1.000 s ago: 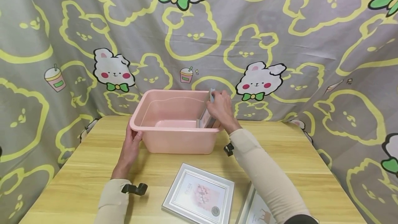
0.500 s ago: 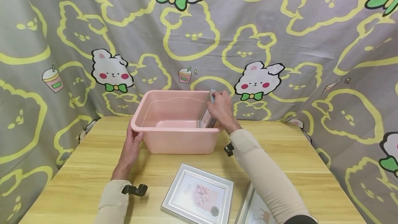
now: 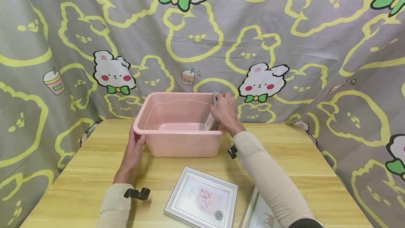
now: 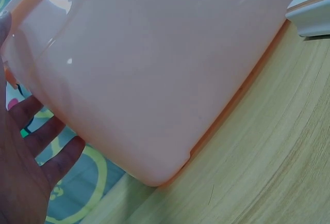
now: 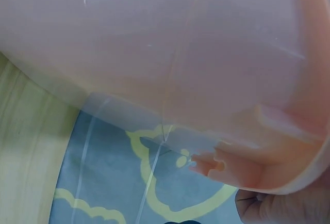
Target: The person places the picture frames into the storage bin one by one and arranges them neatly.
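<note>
A pink plastic tub [image 3: 182, 145] stands on the wooden table. My left hand [image 3: 134, 150] holds its left end, thumb at the front by the rim; the left wrist view has the fingers spread along the tub wall [image 4: 118, 79]. Inside the tub, at its right end, a picture frame [image 3: 209, 120] leans upright. My right hand [image 3: 225, 110] reaches over the right rim and grips this frame near its top edge. From the right wrist view, the tub's outer wall [image 5: 154, 43] hides the frame, and only part of the hand [image 5: 273, 207] shows under the rim.
A silver-white picture frame with a pink flower print [image 3: 202, 196] lies face up in front of the tub. Another frame with an animal print [image 3: 257, 214] lies to its right, partly under my right sleeve. A patterned curtain [image 3: 202, 45] hangs close behind the table.
Both hands, the tub and the frames stay in nearly the same place. The head view has shifted very slightly.
</note>
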